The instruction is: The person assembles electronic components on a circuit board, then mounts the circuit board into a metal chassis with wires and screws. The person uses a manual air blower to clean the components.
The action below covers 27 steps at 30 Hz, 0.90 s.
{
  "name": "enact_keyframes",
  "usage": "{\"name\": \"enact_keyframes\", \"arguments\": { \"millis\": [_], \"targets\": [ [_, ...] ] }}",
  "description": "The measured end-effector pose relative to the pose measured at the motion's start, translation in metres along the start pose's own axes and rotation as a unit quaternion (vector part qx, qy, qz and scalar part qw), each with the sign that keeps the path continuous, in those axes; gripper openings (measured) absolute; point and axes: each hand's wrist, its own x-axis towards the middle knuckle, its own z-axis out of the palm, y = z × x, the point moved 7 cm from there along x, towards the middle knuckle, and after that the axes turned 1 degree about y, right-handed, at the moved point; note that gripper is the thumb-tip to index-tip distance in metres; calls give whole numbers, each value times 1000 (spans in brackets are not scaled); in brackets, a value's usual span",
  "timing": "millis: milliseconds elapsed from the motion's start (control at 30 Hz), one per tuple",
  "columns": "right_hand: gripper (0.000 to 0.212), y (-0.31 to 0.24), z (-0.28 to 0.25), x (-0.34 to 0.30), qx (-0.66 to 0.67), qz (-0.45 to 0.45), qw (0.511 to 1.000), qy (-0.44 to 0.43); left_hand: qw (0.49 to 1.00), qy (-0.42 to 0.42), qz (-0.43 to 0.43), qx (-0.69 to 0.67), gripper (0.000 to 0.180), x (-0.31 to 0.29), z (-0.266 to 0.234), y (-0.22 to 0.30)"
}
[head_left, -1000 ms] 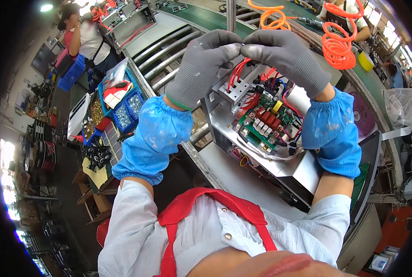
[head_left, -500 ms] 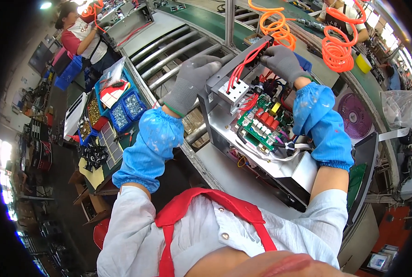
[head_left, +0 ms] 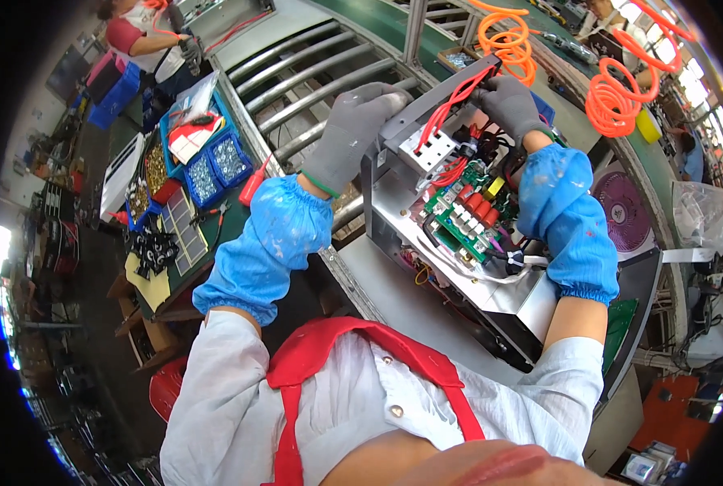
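In front of me an open metal chassis (head_left: 390, 209) holds a green circuit board (head_left: 450, 231) with red and white components. Along its far end runs a grey metal panel (head_left: 438, 101), with red wires (head_left: 456, 104) looped over its inner side. My left hand (head_left: 357, 134), in a grey glove, has its fingers bent and closed at the panel's outer left part. My right hand (head_left: 511, 107), gloved too, curls its fingers by the panel's right end, near the wires; its fingertips are partly hidden. A white terminal block (head_left: 432, 152) sits below the panel.
Left stand blue bins (head_left: 205, 178) of small metal hardware and pliers (head_left: 220, 212). A red tapered object (head_left: 254, 183) lies by my left sleeve. Beyond is a roller conveyor (head_left: 317, 77). Orange coiled hoses (head_left: 612, 97) hang right, above a purple fan (head_left: 623, 211). Other people work farther back.
The view has shifted slightly, so the chassis appears a little farther right. Both hands stay at the panel. More of the red tapered object now shows beside my left sleeve.
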Motion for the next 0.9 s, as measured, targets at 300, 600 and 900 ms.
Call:
{"name": "enact_keyframes", "arguments": {
  "millis": [300, 600, 900],
  "targets": [
    [21, 32, 30, 10, 386, 29, 922, -16, 980, 136, 8, 146, 25, -36, -90, -106],
    [17, 69, 35, 8, 350, 47, 934, -59, 706, 523, -119, 463, 28, -169, -463, -137],
    [30, 66, 10, -24, 225, -21, 974, 8, 511, 267, -352, 737, 32, -94, -541, -150]
  ]
}}
